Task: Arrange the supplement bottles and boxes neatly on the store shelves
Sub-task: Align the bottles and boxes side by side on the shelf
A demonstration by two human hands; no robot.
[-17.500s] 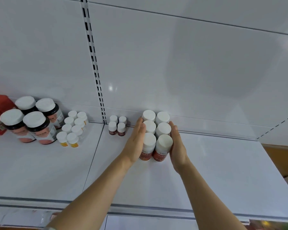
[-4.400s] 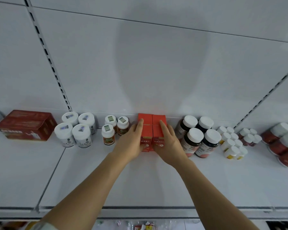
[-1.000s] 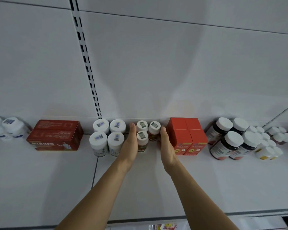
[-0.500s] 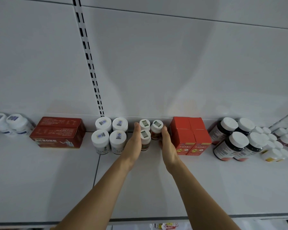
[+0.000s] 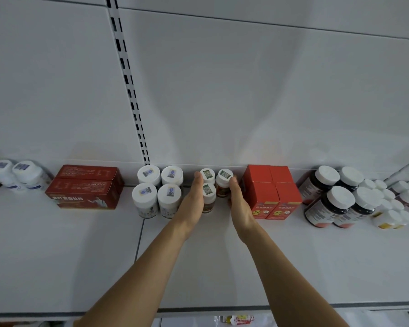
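A cluster of small white-capped bottles with orange labels (image 5: 209,197) stands at the back of the white shelf (image 5: 222,267). My left hand (image 5: 192,204) presses flat against the cluster's left side. My right hand (image 5: 238,204) lies flat against its right side, fingers straight, and hides part of the cluster. Three caps show between the palms. White jars (image 5: 156,193) stand just left of my left hand. Red boxes (image 5: 270,192) stand just right of my right hand.
Dark bottles with white caps (image 5: 335,199) and several small white bottles (image 5: 387,204) fill the right end. A dark red carton pair (image 5: 85,187) and two white bottles (image 5: 17,173) sit at the left. A slotted upright (image 5: 132,95) runs up the back panel.
Both hands slid further back along the small bottles, closing in on them and pushing them toward the back wall. My view moved slightly closer.
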